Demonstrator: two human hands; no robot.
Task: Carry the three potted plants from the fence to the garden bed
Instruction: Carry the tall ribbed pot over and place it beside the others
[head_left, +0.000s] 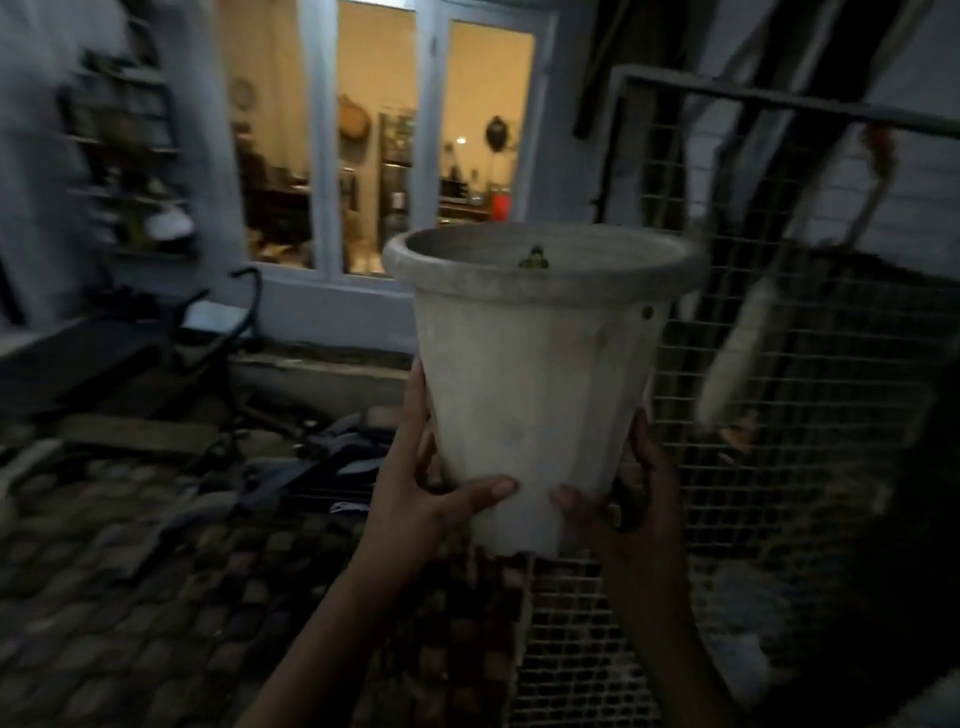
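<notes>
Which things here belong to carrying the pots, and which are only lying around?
Belongs to the job:
- white pot, with a small green sprout
- left hand and right hand, both holding it

Just lying about:
- wire mesh panel
- dark clutter on the paving
- lit window

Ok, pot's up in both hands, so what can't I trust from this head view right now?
- Plant: only a small green tip shows over the pot rim; the rim hides the soil.
- Pot base: covered by the left hand and right hand.
- Garden bed: not recognisable in the frame.
- Other two pots: none can be made out.
- Mesh fence and paving: smeared by motion blur and dim light.
</notes>
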